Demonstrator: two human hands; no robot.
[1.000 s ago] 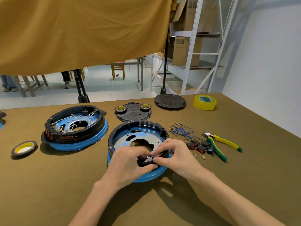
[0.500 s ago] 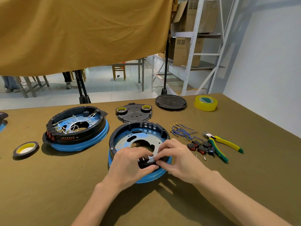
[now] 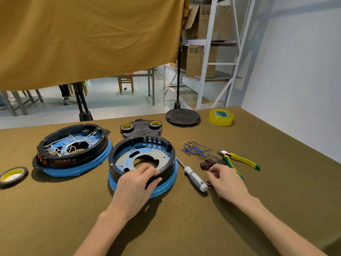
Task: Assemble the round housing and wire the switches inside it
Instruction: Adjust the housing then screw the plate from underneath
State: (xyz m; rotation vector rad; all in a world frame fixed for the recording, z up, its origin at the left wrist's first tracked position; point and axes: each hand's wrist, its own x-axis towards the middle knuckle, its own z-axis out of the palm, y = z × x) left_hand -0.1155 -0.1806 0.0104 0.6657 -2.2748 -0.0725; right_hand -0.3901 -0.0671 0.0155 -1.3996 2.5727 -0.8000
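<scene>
Housing held at near rim, switches beside right hand

Housing (image 3: 142,156), a black ring on a blue base, sat mid-table (image 3: 55,218); inside it lay a pale perforated plate with a central hole, no wires visible. Left hand (image 3: 136,183) gripped the near rim, fingers curled over the wall. Right hand (image 3: 224,179) hovered with fingers curled just beside the switches (image 3: 208,163); whether it pinched anything could not be told. Screwdriver (image 3: 193,175) lay between housing and right hand. Blue wires (image 3: 195,149) and pliers (image 3: 239,159) lay behind the switches. Second housing (image 3: 73,146) at left contained white wiring, with red switches in its near-left wall. Tape rolls (image 3: 220,117) stood well apart.
</scene>
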